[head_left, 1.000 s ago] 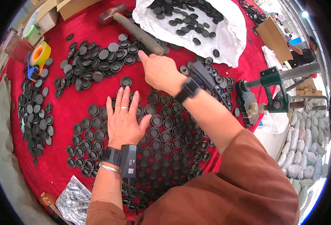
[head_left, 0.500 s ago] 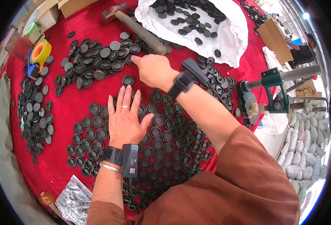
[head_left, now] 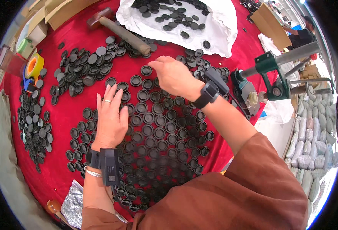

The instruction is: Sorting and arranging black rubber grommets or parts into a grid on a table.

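My left hand [head_left: 111, 117] lies palm down with its fingers stretched out over the rows of black round caps [head_left: 160, 133], its fingertips among caps near the rows' far edge. A ring and a bracelet are on it. My right hand [head_left: 175, 76] is bent over the far edge of the rows, fingers curled and partly hidden under it. Its fingertips are closed at the rim of a black cap [head_left: 146, 70] that sits on the red cloth. Most caps in the rows lie with their hollow side up.
Loose caps form a heap [head_left: 88, 65] behind and another pile [head_left: 35, 119] at left. A mallet [head_left: 125, 34] lies by a white sack [head_left: 176, 30] with more caps. Yellow tape [head_left: 34, 66] stands at left, a green-clamped metal press [head_left: 274, 73] at right. A person [head_left: 305, 34] is farther back.
My right hand has moved right, away from the loose heap to the rows' far edge. A cap now lies at its fingertips. My left hand has shifted slightly, and the whole view has shifted.
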Demonstrator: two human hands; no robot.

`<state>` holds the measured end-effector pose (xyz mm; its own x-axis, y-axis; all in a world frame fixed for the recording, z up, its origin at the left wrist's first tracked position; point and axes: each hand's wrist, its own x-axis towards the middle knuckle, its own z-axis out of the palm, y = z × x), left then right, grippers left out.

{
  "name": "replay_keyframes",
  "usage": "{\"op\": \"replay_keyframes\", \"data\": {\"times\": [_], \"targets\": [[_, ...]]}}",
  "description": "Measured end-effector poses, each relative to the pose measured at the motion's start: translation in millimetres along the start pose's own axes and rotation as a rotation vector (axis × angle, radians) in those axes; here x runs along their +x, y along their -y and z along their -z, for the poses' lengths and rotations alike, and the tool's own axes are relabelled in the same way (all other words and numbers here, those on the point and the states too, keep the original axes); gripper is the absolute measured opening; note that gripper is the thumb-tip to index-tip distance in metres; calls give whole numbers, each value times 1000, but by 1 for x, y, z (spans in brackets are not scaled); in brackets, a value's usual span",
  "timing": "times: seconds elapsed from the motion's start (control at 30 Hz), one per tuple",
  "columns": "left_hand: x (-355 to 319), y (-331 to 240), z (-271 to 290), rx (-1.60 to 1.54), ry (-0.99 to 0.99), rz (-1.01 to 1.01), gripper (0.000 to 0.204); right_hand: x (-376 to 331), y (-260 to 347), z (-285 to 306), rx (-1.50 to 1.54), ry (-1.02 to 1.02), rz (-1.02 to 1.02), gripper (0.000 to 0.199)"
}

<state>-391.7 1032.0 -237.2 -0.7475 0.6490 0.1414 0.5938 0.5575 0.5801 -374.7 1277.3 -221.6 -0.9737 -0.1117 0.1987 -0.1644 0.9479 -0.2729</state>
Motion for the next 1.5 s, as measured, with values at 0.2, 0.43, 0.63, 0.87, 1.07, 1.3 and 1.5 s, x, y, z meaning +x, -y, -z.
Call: {"op": "replay_keyframes", "data": {"times": [0.2, 0.43, 0.63, 0.87, 1.07, 1.3, 1.5], "targets": [[17, 7, 5, 319, 77, 7, 48, -8, 6, -20, -195, 104, 103, 39], [31, -3, -6, 594, 213, 60, 58, -18, 2, -30, -247, 78, 69, 43], [13, 6, -18, 509, 169, -5, 65, -30, 4, -26, -191, 119, 86, 41], [6, -5, -18, 558, 174, 26, 66, -35, 12, -20, -202, 162, 40, 40], [-3, -10, -1, 660, 34, 29, 63, -39, 5, 22, -158, -24, -13, 39], [-84, -56, 64, 388, -39, 71, 56, -107, -14, 156, 125, -198, -272, 24], [-202, -68, 58, 128, -111, 85, 45, -214, 17, 135, 114, 136, -263, 19]]}}
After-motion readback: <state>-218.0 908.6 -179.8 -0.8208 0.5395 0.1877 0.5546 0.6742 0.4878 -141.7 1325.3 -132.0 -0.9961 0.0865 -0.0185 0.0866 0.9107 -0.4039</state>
